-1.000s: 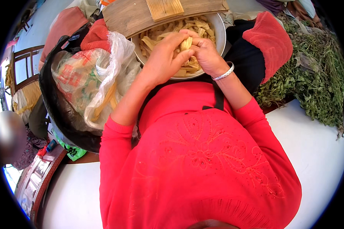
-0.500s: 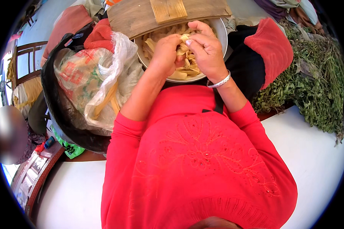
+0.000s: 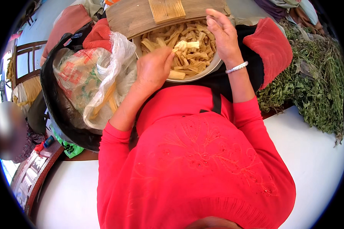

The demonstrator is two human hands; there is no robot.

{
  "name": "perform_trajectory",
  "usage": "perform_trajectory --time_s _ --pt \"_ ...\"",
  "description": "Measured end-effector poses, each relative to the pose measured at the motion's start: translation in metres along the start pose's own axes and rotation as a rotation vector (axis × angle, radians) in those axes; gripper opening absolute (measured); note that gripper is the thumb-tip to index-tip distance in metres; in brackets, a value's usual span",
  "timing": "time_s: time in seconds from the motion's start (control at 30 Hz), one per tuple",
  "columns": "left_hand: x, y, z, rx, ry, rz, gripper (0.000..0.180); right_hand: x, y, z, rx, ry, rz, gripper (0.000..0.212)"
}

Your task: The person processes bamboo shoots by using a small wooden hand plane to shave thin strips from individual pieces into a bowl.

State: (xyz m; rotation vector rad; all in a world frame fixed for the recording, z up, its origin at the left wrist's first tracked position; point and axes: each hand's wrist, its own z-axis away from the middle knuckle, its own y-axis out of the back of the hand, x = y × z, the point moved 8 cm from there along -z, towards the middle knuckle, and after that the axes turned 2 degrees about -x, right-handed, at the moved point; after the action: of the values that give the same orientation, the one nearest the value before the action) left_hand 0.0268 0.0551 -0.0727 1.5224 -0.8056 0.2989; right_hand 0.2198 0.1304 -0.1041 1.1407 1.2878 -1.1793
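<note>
A round metal basin (image 3: pixel 219 64) sits in front of me, filled with yellowish-brown dried strips (image 3: pixel 202 57) whose exact kind I cannot make out. My left hand (image 3: pixel 153 69) is over its left side, fingers closed on one end of a pale yellow knotted strip (image 3: pixel 186 45). The knot and its short tail stick out to the right of the fingers, above the pile. My right hand (image 3: pixel 224 36), a bracelet on its wrist, is raised by the right rim, apart from the strip. Its fingers are stretched out and hold nothing visible.
A wooden board (image 3: pixel 130 17) with a paler block (image 3: pixel 167 9) covers the far side. To the left, a black tub (image 3: pixel 51 91) holds a clear plastic bag (image 3: pixel 80 72). Dried green plants (image 3: pixel 313 76) are heaped at right, past a red cloth (image 3: pixel 269 49). Another person (image 3: pixel 9 131) is far left.
My hands, together at the strip before, have come apart. The right hand moved up and right, releasing the strip; the left moved slightly down and left, keeping hold. The knot now shows.
</note>
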Motion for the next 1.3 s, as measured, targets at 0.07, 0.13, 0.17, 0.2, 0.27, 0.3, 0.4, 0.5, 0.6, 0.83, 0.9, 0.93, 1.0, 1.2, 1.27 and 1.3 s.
perform_trajectory --time_s 0.07,0.13,0.17,0.2,0.27,0.3,0.4,0.5,0.6,0.83,0.9,0.93,1.0,1.2,1.27,1.3 --pt "0.005 0.005 -0.011 -0.024 -0.012 0.031 0.011 -0.021 -0.022 -0.003 -0.255 0.087 0.188 0.028" --pt "0.012 0.005 -0.022 -0.046 -0.061 0.047 0.012 -0.024 -0.041 -0.002 -0.467 -0.013 0.258 0.028" --pt "0.012 0.003 -0.027 -0.055 -0.107 -0.005 0.014 -0.019 -0.049 0.001 -0.55 -0.158 0.234 0.027" --pt "0.001 -0.004 -0.033 -0.131 -0.013 0.202 0.016 -0.013 -0.057 0.006 -0.638 -0.304 0.207 0.027" --pt "-0.017 -0.019 -0.041 -0.284 0.173 0.615 0.021 -0.009 -0.059 0.006 -0.668 -0.436 0.085 0.021" --pt "-0.021 -0.022 -0.042 -0.367 0.233 0.765 0.025 -0.01 -0.055 0.003 -0.669 -0.446 0.049 0.019" --pt "-0.028 -0.016 -0.046 -0.452 0.318 0.869 0.023 -0.02 -0.051 -0.008 -0.61 -0.418 -0.036 0.015" --pt "-0.045 0.0 -0.061 -0.359 0.372 0.846 0.021 -0.021 -0.048 -0.027 -0.443 -0.274 -0.066 0.012" --pt "-0.067 0.012 -0.078 -0.28 0.378 0.915 0.017 -0.019 -0.049 -0.045 -0.332 -0.179 0.011 0.011" --pt "-0.107 0.005 -0.107 -0.129 0.371 0.829 0.009 -0.003 -0.058 -0.074 -0.218 0.008 0.317 0.009" --pt "-0.119 -0.001 -0.112 -0.099 0.342 0.641 0.008 -0.005 -0.062 -0.076 -0.179 0.106 0.471 0.011" --pt "-0.124 -0.006 -0.114 -0.07 0.289 0.587 0.009 -0.009 -0.066 -0.074 -0.196 0.169 0.579 0.011" --pt "-0.12 -0.006 -0.118 -0.004 0.184 0.474 0.011 -0.013 -0.076 -0.071 -0.23 0.302 0.79 0.012" --pt "-0.134 0.014 -0.079 0.039 0.372 -0.048 0.019 -0.025 -0.071 -0.053 -0.24 0.521 1.253 0.009" --pt "-0.118 0.004 -0.07 0.057 0.373 -0.011 0.019 -0.052 -0.07 -0.029 -0.159 0.666 1.209 0.008" --pt "-0.101 0.004 -0.063 0.171 0.314 0.161 0.015 -0.061 -0.072 -0.019 -0.114 0.678 1.179 0.014"
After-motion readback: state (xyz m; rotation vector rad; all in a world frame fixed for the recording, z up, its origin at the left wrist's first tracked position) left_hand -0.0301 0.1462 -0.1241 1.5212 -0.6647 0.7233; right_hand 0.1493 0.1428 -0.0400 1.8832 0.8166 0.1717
